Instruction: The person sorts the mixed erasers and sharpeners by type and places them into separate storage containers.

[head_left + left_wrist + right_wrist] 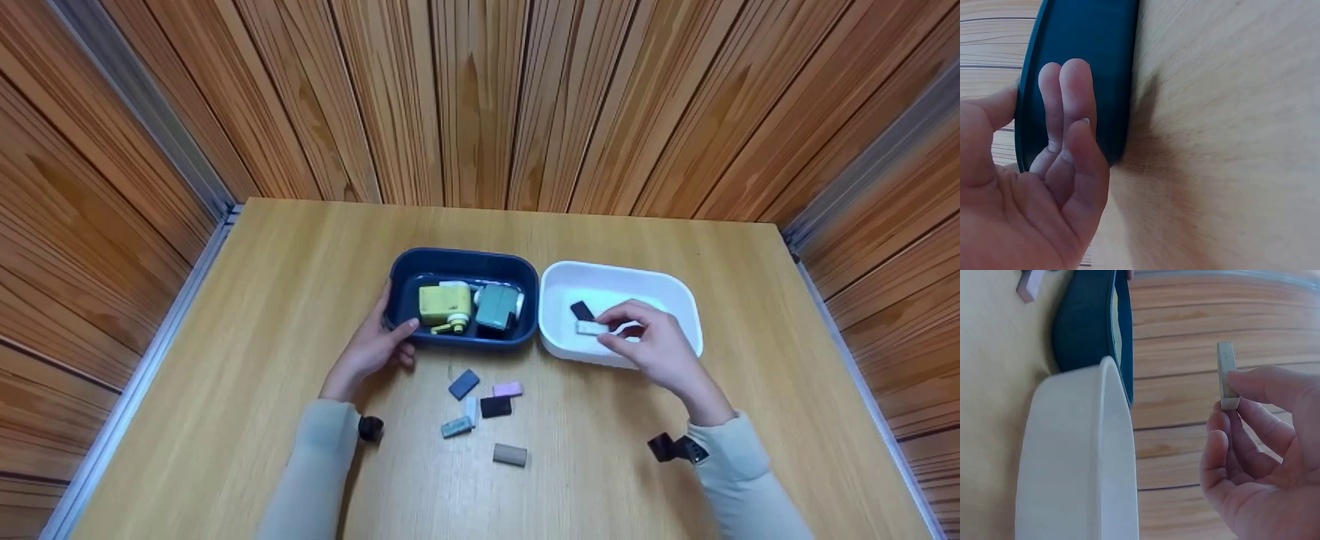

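Observation:
In the head view my left hand [375,337] holds the left end of a dark blue bin [465,343], thumb over the rim. The left wrist view shows several fingers against the bin's outer wall [1112,56]. Inside that bin lie a yellow boxy device [442,304] with a small crank-like part and a teal one [497,306]. My right hand [652,345] pinches a small whitish eraser-like block [591,328] between thumb and fingers, above a white bin [559,346]. A black block [582,310] lies in the white bin.
On the table in front of the bins lie several small blocks: a dark blue one [464,384], a pink one [508,389], a black one [496,407], a pale one [471,411], a teal one [457,427] and a grey one [510,454]. Wooden panels [480,105] stand behind.

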